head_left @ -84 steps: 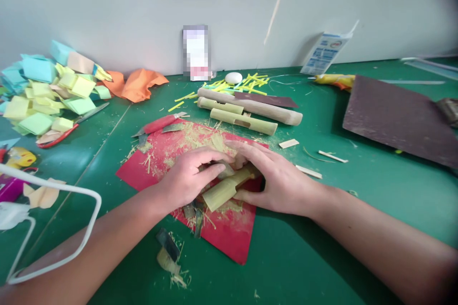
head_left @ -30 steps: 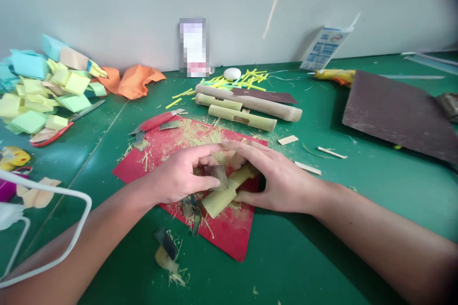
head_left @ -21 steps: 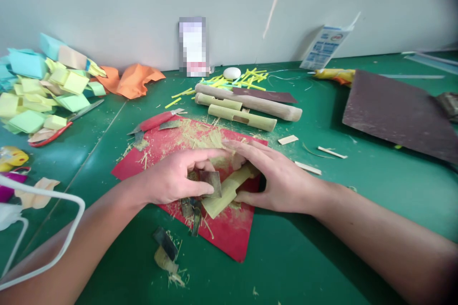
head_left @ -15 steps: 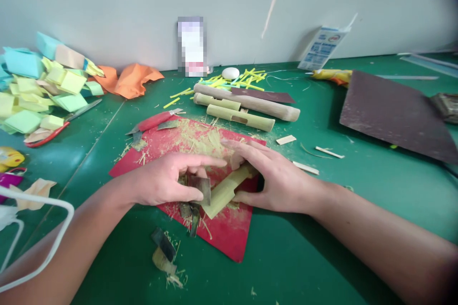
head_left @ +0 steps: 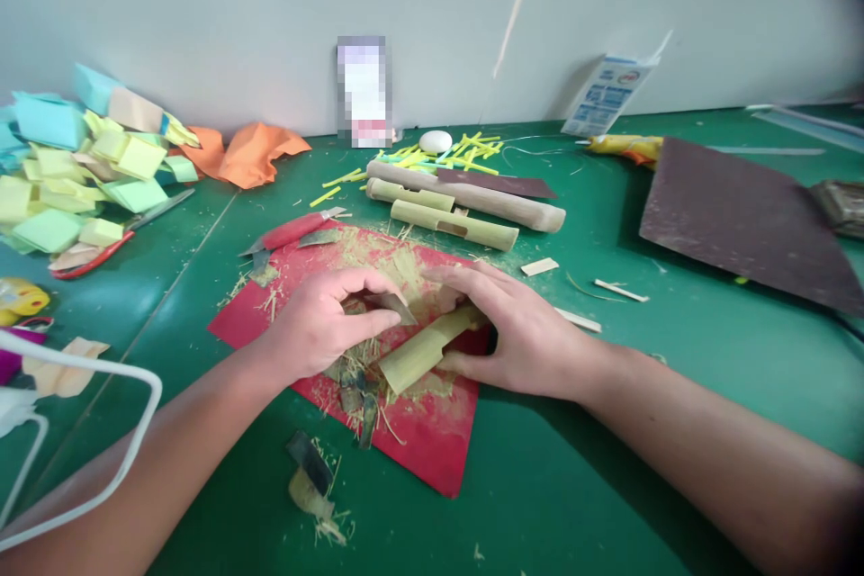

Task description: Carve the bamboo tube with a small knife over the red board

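Note:
A short pale-green bamboo piece (head_left: 422, 351) lies slanted on a red mat (head_left: 432, 432) strewn with shavings. My right hand (head_left: 519, 328) presses on its far end, fingers wrapped round it. My left hand (head_left: 324, 324) pinches a small dark sandpaper scrap (head_left: 391, 306) between thumb and fingers, just left of the bamboo piece and above it. Loose dark scraps (head_left: 361, 396) lie below my left hand.
Three longer bamboo sticks (head_left: 465, 198) lie behind the mat. A red-handled knife (head_left: 293, 232) rests at the mat's far left corner. A large brown sandpaper sheet (head_left: 735, 216) is at the right; folded coloured papers (head_left: 81, 171) and scissors (head_left: 101, 254) at the left. A white wire (head_left: 87, 432) crosses the near left.
My left hand drew the sandpaper scrap down and left along the bamboo, then came back up and forward with it. My right hand stayed on the bamboo piece.

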`<state>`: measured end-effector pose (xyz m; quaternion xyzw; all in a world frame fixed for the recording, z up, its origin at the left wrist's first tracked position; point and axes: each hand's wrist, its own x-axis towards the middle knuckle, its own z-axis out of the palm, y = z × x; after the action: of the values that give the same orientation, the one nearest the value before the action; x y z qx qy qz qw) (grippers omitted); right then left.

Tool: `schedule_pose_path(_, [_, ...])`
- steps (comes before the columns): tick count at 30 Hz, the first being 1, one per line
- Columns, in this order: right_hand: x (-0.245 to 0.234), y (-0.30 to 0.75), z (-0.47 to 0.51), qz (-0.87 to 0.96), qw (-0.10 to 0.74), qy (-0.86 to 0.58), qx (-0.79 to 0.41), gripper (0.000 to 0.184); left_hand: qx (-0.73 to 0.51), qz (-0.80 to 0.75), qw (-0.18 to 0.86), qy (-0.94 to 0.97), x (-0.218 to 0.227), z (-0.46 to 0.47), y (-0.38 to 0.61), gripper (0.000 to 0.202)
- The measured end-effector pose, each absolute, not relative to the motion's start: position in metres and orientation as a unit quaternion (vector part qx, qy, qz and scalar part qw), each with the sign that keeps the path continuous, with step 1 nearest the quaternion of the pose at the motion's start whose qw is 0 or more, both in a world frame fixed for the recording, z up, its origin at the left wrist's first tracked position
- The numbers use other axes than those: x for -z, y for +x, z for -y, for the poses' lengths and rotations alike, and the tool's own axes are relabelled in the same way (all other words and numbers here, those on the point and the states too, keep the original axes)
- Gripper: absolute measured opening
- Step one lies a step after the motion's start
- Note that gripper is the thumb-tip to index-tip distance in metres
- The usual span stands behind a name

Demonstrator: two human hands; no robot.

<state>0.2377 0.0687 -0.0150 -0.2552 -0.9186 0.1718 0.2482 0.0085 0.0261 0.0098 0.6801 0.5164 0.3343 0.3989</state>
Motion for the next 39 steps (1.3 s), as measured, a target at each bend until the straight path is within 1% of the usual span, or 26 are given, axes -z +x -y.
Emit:
schedule_pose_path(4, [0.014, 0.238, -0.072, 0.923, 0.25, -0.234, -0.175, 0.032, -0.321, -0.481, 0.362, 0.731, -0.01, -0.026, 0.007, 0.007])
schedule_pose_path(6, [0.014, 0.239, -0.073, 0.924, 0.254, -0.231, -0.171, 0.026, -0.301, -0.468, 0.356, 0.751, -0.01, -0.025, 0.005, 0.007])
schedule_pose_path(9, [0.014, 0.24, -0.073, 0.921, 0.25, -0.249, -0.165, 0.028, -0.277, -0.474, 0.35, 0.759, -0.009, -0.023, 0.003, 0.008])
schedule_pose_path(12, [0.013, 0.24, -0.073, 0.923, 0.239, -0.255, -0.163, 0.031, -0.27, -0.479, 0.336, 0.765, -0.006, -0.021, 0.0, 0.013])
schedule_pose_path(17, [0.013, 0.241, -0.073, 0.921, 0.237, -0.261, -0.164, 0.033, -0.277, -0.427, 0.311, 0.802, -0.004, -0.018, -0.005, 0.016])
schedule_pose_path(21, [0.014, 0.243, -0.076, 0.913, 0.25, -0.282, -0.157, 0.03, -0.314, -0.395, 0.258, 0.824, -0.003, -0.015, -0.008, 0.017])
schedule_pose_path(30, [0.009, 0.242, -0.072, 0.924, 0.231, -0.284, -0.115, 0.026, -0.317, -0.352, 0.142, 0.869, 0.003, -0.013, -0.009, 0.022])
schedule_pose_path(32, [0.007, 0.241, -0.07, 0.928, 0.232, -0.271, -0.108, 0.025, -0.31, -0.342, 0.132, 0.877, 0.003, -0.014, -0.009, 0.024])
schedule_pose_path(37, [0.009, 0.237, -0.066, 0.933, 0.24, -0.244, -0.112, 0.035, -0.291, -0.359, 0.128, 0.877, 0.001, -0.014, -0.009, 0.029])
schedule_pose_path(39, [0.01, 0.236, -0.066, 0.931, 0.239, -0.242, -0.13, 0.034, -0.278, -0.364, 0.135, 0.879, 0.0, -0.014, -0.01, 0.031])
